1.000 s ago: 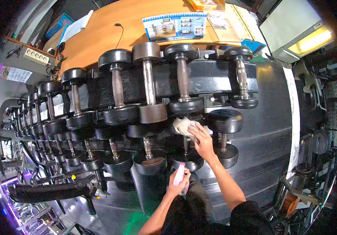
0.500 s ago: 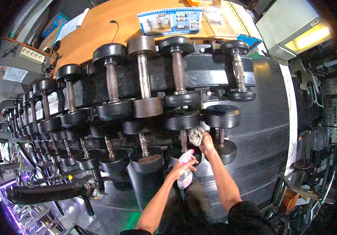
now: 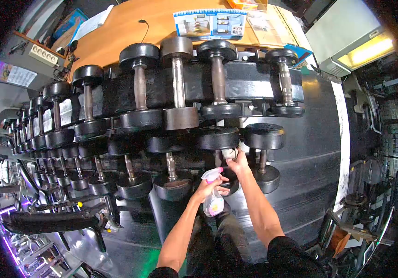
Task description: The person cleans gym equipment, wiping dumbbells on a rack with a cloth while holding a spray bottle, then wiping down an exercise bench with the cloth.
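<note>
My left hand [image 3: 207,189] is closed around the neck of a clear spray bottle [image 3: 214,205] with a white and pink trigger head. It hangs in front of the lower rack row. My right hand [image 3: 238,162] grips a whitish cloth [image 3: 229,153] and presses it near the handle of a black dumbbell [image 3: 218,138] on the lower row. Part of that handle and the near weight is hidden behind my hands. Just to the right stands another black dumbbell [image 3: 264,136], apart from my hand.
Above, a slanted upper tier holds more dumbbells, among them one with grey metal ends [image 3: 179,118]. Behind it is a wooden desk [image 3: 129,28] with a desk calendar [image 3: 209,25]. A padded bench [image 3: 51,222] stands at lower left.
My right hand has moved slightly up and left with the cloth. The spray bottle has swung a little left and now hangs more upright. The view has shifted slightly.
</note>
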Demonstrator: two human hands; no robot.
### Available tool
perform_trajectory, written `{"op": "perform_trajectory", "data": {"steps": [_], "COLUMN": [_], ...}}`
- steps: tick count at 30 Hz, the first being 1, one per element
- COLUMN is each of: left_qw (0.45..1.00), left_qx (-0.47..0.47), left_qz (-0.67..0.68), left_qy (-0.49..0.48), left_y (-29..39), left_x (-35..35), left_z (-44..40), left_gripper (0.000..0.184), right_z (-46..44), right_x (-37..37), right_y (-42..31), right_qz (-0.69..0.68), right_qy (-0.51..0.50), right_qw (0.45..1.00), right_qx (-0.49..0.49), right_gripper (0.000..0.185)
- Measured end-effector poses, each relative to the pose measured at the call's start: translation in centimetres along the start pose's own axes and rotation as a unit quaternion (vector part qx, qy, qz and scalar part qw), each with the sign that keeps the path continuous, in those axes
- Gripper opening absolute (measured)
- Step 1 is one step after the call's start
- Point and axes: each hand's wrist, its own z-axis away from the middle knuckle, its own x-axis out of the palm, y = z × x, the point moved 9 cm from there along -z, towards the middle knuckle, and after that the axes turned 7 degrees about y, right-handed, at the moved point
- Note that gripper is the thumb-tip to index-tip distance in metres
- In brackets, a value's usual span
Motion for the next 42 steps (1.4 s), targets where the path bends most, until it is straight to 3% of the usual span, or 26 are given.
{"op": "perform_trajectory", "data": {"steps": [2, 4, 8, 10, 12, 14, 15, 16, 18, 19, 20, 22, 23, 24, 26, 28, 29, 30, 32, 35, 36, 37, 38, 40, 42], "left_qw": [0.999, 0.997, 0.987, 0.969, 0.961, 0.943, 0.939, 0.939, 0.928, 0.931, 0.932, 0.919, 0.931, 0.931, 0.93, 0.928, 0.926, 0.923, 0.915, 0.866, 0.813, 0.807, 0.802, 0.779, 0.754], "left_qx": [0.032, 0.066, 0.128, 0.204, 0.224, 0.229, 0.244, 0.243, 0.269, 0.261, 0.258, 0.263, 0.27, 0.27, 0.274, 0.281, 0.292, 0.303, 0.31, 0.325, 0.367, 0.376, 0.385, 0.416, 0.449], "left_qz": [-0.012, -0.026, -0.08, -0.124, -0.141, -0.201, -0.204, -0.204, -0.223, -0.218, -0.215, -0.252, -0.189, -0.189, -0.191, -0.197, -0.18, -0.163, -0.185, -0.317, -0.393, -0.4, -0.405, -0.423, -0.439], "left_qy": [0.037, 0.043, 0.059, 0.061, 0.085, 0.13, 0.131, 0.133, 0.13, 0.136, 0.138, 0.154, 0.155, 0.158, 0.156, 0.148, 0.159, 0.169, 0.177, 0.21, 0.222, 0.217, 0.211, 0.203, 0.192], "left_y": [0.8, 1.6, 3.3, 4.5, 5.1, 5.2, 4.9, 4.7, 5.0, 5.3, 5.1, 5.2, 5.2, 5.3, 5.6, 5.8, 6.2, 6.5, 6.7, 6.7, 7.0, 7.2, 7.5, 8.3, 8.6], "left_x": [-1.3, -2.0, -1.2, -0.4, 0.6, 0.6, 0.5, 0.2, 0.2, 0.2, -0.3, -1.2, -1.4, -1.7, -2.0, -1.9, -1.9, -2.0, -1.9, -1.4, -1.1, -0.7, -0.2, 0.9, 1.7], "left_z": [0.2, 1.2, 4.9, 6.9, 8.8, 10.2, 10.6, 10.9, 11.7, 12.1, 12.4, 12.6, 12.9, 13.2, 13.8, 14.3, 14.8, 15.3, 15.9, 17.1, 17.6, 17.9, 18.2, 18.9, 19.4], "left_gripper": [0.037, 0.035, 0.026, 0.018, 0.012, 0.013, 0.015, 0.015, 0.014, 0.013, 0.013, 0.011, 0.009, 0.009, 0.008, 0.008, 0.008, 0.008, 0.009, 0.011, 0.012, 0.013, 0.014, 0.014, 0.014], "right_z": [0.1, 1.3, 8.7, 11.2, 8.5, 2.6, 0.6, -2.3, -1.8, -1.2, -0.7, 1.7, 3.3, 6.6, 9.1, 11.7, 12.6, 8.1, 6.1, -5.0, -6.5, -5.6, -4.5, -1.5, 0.4], "right_x": [-1.3, -1.6, 0.0, 1.1, -0.7, -2.8, -3.4, -4.1, -1.1, -0.6, -1.0, -0.3, -0.8, 0.9, 0.4, 1.9, 2.3, -1.1, 1.4, -0.8, 0.1, 0.2, 1.0, 2.5, 2.0], "right_y": [-0.4, -0.3, 0.1, 0.5, 1.2, 1.1, 0.7, 0.6, -0.4, 0.5, 0.4, 0.7, 1.1, 1.6, 3.6, 7.8, 10.3, 11.9, 13.3, 13.1, 12.5, 12.2, 12.1, 11.6, 10.3], "right_qz": [-0.017, -0.027, 0.043, 0.111, 0.034, -0.05, -0.07, -0.11, 0.025, -0.146, -0.136, -0.167, -0.136, -0.103, -0.103, -0.055, -0.036, 0.039, -0.024, -0.08, -0.092, -0.141, -0.16, -0.087, -0.141], "right_qy": [0.088, 0.083, -0.008, -0.043, -0.015, -0.076, -0.029, -0.077, -0.076, 0.037, 0.073, -0.006, 0.04, 0.003, -0.07, -0.199, -0.259, -0.09, -0.05, -0.099, -0.126, -0.001, 0.048, 0.025, -0.198], "right_qw": [0.995, 0.995, 0.997, 0.99, 0.999, 0.995, 0.997, 0.991, 0.995, 0.988, 0.988, 0.986, 0.99, 0.994, 0.992, 0.963, 0.917, 0.967, 0.976, 0.988, 0.986, 0.989, 0.985, 0.99, 0.959], "right_qx": [-0.04, -0.038, -0.069, -0.076, 0.013, 0.041, 0.017, 0.027, -0.052, 0.02, 0.002, 0.01, -0.005, -0.043, 0.006, 0.172, 0.303, 0.233, 0.211, 0.085, 0.055, 0.039, 0.047, 0.111, 0.145], "right_gripper": [0.032, 0.029, 0.031, 0.034, 0.034, 0.031, 0.028, 0.025, 0.023, 0.022, 0.021, 0.02, 0.02, 0.027, 0.029, 0.031, 0.033, 0.036, 0.031, 0.03, 0.029, 0.028, 0.027, 0.027, 0.031]}}
